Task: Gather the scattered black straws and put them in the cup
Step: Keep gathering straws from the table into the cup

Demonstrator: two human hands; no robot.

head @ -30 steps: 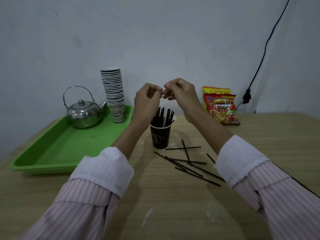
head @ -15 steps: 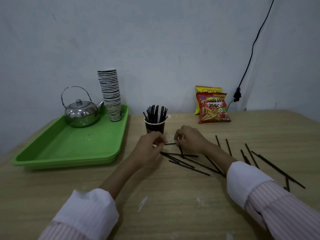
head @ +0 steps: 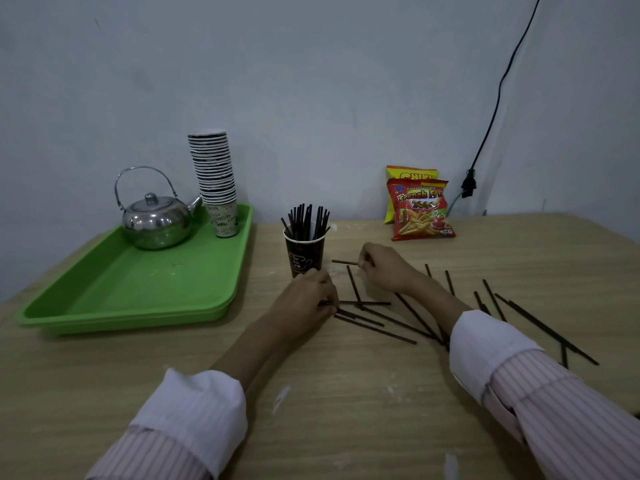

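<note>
Hands are now moved apart: right hand (head: 384, 268) is shifted cupward, one straw (head: 343, 261) pinched at its fingertips. Loose straws (head: 377, 329) are pinched endwise by left hand (head: 304, 299). Cup (head: 304, 251) stands just beyond it, so pickup is judged underway.

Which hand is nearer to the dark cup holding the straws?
Left. The left hand sits just in front of the cup, at its base; the right hand is farther off to the cup's right, pinching a straw.

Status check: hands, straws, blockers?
Left hand pinching near straw; right hand pinching far straw. Cup upright, part full. Many loose straws on table. Nothing blocking cup.
</note>
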